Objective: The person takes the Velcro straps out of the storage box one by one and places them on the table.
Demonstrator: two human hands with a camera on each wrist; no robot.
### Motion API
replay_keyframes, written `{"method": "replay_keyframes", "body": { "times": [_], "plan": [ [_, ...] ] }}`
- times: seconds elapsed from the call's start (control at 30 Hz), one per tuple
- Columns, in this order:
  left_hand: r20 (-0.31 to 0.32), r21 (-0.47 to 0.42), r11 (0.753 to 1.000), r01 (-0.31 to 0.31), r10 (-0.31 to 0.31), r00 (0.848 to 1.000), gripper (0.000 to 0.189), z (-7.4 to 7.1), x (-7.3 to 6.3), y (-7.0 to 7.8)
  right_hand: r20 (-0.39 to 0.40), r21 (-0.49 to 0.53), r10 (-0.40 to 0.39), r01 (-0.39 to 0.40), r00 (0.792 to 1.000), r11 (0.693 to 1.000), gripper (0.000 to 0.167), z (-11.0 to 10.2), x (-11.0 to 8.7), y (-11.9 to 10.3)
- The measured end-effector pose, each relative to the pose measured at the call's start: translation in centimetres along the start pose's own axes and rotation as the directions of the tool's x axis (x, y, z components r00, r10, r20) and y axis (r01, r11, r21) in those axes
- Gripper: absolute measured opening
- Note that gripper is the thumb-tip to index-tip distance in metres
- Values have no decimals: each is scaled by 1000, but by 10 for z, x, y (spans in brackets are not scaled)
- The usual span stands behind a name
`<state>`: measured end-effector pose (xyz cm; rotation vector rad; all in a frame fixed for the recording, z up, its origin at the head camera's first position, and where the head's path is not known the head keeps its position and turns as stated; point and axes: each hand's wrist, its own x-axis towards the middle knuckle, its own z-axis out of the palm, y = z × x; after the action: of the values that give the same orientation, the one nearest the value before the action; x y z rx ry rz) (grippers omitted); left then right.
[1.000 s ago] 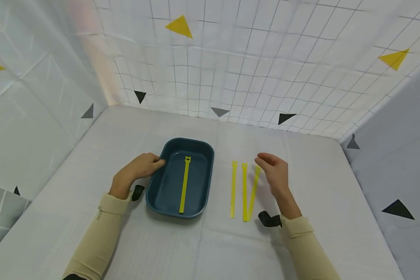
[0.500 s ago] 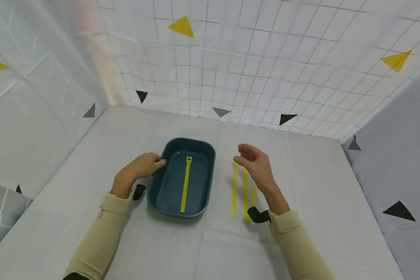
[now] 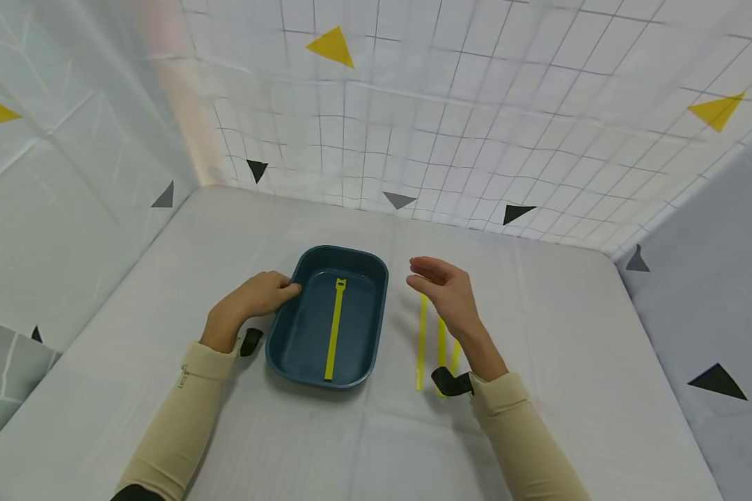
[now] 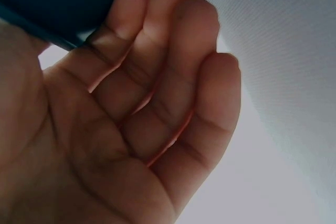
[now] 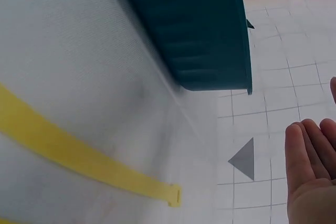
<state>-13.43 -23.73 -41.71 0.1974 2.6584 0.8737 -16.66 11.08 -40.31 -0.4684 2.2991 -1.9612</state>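
Observation:
My left hand (image 3: 253, 296) grips the left rim of a dark blue tray (image 3: 301, 334), thumb over the edge and fingers against its outer side. In the left wrist view its fingers (image 4: 184, 61) bend up against the tray wall. One yellow cable tie (image 3: 335, 334) with a slotted head lies lengthwise inside the tray. To the tray's right, my right hand (image 3: 448, 296) hovers with loosely bent fingers and nothing visible in it. Below it on the table lie three more yellow ties, including the leftmost tie (image 3: 421, 348); the hand hides their upper ends. The right wrist view shows a tie's slotted head (image 5: 175, 195).
A white cloth covers the table (image 3: 376, 452). Behind it rises a sheeted wall with grid lines (image 3: 451, 139) and triangle stickers, and sheeted walls stand left and right. A black wrist mount (image 3: 451, 381) juts from the right sleeve above the ties.
My right hand has moved left from above the rightmost tie towards the tray, covering the ties' upper ends. Its fingers have spread slightly. The left hand stays on the tray rim.

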Motion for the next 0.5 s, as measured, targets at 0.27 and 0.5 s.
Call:
{"method": "replay_keyframes", "body": {
  "times": [0.27,0.5],
  "plan": [
    [-1,-4,1000,17,-17,1000,37,0,-1,1,58,-20,-16,17,998,1000,40,6,6,-12],
    [0,-5,1000,11,-11,1000,38,0,0,1,64,-12,-24,24,998,1000,34,16,11,-17]
  ]
}}
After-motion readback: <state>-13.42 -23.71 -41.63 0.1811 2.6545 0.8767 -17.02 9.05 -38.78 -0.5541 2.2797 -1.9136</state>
